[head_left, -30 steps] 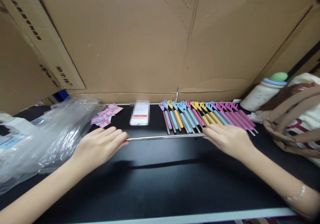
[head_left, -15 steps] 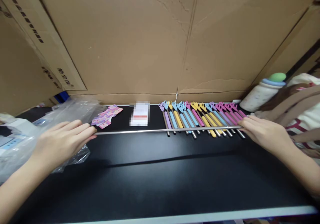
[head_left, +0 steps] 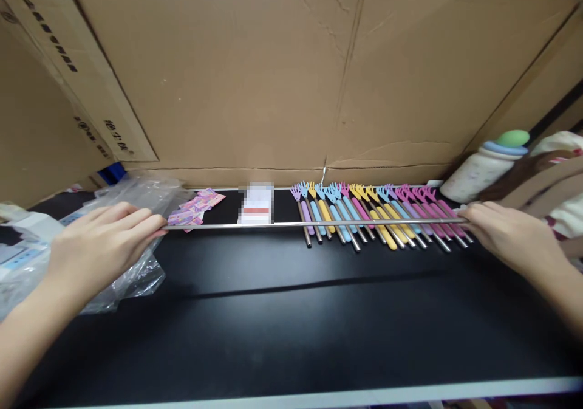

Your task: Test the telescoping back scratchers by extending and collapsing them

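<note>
My left hand is closed round the left end of a long thin metal rod, and my right hand grips the other end. Level above the black table, the rod looks thinner on the left and thicker on the right, like a telescopic shaft. Both its ends are hidden in my fingers. Behind and below it lies a row of back scratchers with claw heads and handles in purple, blue, yellow and pink. Their heads point to the back, and several metal ends stick out toward me.
Clear plastic bags lie on the left of the black table. Small pink-purple cards and a blurred white packet sit at the back. A white bottle leans at the right, by some cloth. Cardboard walls the back.
My hands have moved farther apart, so more of the rod shows between them. The rod sits slightly higher in view. The back scratchers on the table keep their arrangement.
</note>
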Motion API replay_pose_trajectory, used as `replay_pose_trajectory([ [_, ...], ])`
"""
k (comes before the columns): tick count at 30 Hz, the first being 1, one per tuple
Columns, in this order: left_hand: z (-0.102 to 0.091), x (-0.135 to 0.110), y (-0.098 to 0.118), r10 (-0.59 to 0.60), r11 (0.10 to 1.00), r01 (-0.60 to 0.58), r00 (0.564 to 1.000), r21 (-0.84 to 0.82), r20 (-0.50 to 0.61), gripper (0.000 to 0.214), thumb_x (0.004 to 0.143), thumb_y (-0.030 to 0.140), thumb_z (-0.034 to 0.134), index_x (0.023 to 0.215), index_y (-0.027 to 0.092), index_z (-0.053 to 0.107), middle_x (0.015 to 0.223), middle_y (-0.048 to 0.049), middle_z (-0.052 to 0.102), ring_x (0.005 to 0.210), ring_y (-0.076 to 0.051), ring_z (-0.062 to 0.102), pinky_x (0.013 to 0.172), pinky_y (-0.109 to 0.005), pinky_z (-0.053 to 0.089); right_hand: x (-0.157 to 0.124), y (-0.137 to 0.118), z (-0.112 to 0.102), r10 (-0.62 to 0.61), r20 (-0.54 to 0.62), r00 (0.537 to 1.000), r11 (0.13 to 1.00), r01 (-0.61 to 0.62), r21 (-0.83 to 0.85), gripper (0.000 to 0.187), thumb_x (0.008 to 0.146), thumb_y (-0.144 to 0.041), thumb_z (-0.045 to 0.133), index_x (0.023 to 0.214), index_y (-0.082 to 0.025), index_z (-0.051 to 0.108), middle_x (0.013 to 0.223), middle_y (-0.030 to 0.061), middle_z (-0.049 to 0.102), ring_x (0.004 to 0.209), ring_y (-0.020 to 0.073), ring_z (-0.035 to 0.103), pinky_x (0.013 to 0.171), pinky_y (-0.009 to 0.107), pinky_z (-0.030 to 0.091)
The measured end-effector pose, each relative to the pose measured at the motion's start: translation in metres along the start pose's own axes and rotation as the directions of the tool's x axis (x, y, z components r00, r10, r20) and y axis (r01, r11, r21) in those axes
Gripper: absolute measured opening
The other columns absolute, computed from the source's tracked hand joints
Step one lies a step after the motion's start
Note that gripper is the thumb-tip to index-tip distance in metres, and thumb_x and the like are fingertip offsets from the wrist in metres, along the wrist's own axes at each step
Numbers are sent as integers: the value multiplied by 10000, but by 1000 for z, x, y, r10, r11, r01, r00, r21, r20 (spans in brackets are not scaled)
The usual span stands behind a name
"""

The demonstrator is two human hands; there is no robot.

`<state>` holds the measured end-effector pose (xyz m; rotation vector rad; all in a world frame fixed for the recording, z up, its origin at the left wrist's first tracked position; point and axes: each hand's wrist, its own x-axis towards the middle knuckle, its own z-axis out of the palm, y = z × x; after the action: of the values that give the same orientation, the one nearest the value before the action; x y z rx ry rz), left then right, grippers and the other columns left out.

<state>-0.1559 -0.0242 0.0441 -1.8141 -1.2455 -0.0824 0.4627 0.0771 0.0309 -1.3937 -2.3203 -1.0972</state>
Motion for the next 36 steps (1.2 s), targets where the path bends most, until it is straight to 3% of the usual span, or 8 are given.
replay_pose_trajectory([
  [3,-4,1,0,-19,999,21,998,-29,64,362,926,346,274,703,211,525,652,-15,502,706,-178,446,633,-270,309,0,5,-1,-58,67,996,995,64,-81,238,866,-283,382,825,-170,588,722,60,548,635,145,479,582,241,331],
  [8,-4,0,6,-135,969,158,982,-191,130,394,909,308,242,666,214,538,652,-37,477,710,-190,431,631,-306,287,-3,10,2,-19,119,993,996,29,-81,193,852,-272,421,808,-167,576,737,71,553,646,151,474,612,247,336],
  [15,5,5,-8,1,998,6,993,-66,115,327,913,366,326,789,200,579,706,-20,558,750,-186,474,657,-284,323,4,8,-1,-25,154,988,997,36,-68,206,858,-270,409,805,-165,579,742,77,577,685,161,486,663,258,337],
  [21,0,13,-11,-58,993,64,996,-98,64,325,904,328,316,823,189,598,814,-36,596,861,-203,496,727,-315,348,8,13,7,-43,191,981,999,45,-4,210,851,-274,428,854,-146,594,783,99,614,700,163,511,692,268,346],
  [29,14,12,-15,57,998,-59,993,15,102,311,924,297,294,805,203,566,723,-13,564,769,-177,482,713,-287,346,6,20,24,-85,267,960,996,85,12,180,827,-190,461,916,-126,603,891,140,641,755,171,552,714,276,351],
  [32,15,16,-6,87,996,-86,994,-4,61,267,923,299,337,786,208,547,667,9,535,686,-151,469,609,-248,310,15,5,13,-119,210,971,992,123,-6,164,827,-161,446,882,-139,599,841,123,639,702,152,540,666,267,340],
  [36,5,28,30,154,975,-160,987,-155,-52,255,923,287,360,758,200,535,659,10,537,664,-137,488,569,-243,288,41,-49,-20,-233,47,971,972,234,-16,202,875,-236,411,775,-160,569,705,52,599,613,126,491,602,252,295],
])
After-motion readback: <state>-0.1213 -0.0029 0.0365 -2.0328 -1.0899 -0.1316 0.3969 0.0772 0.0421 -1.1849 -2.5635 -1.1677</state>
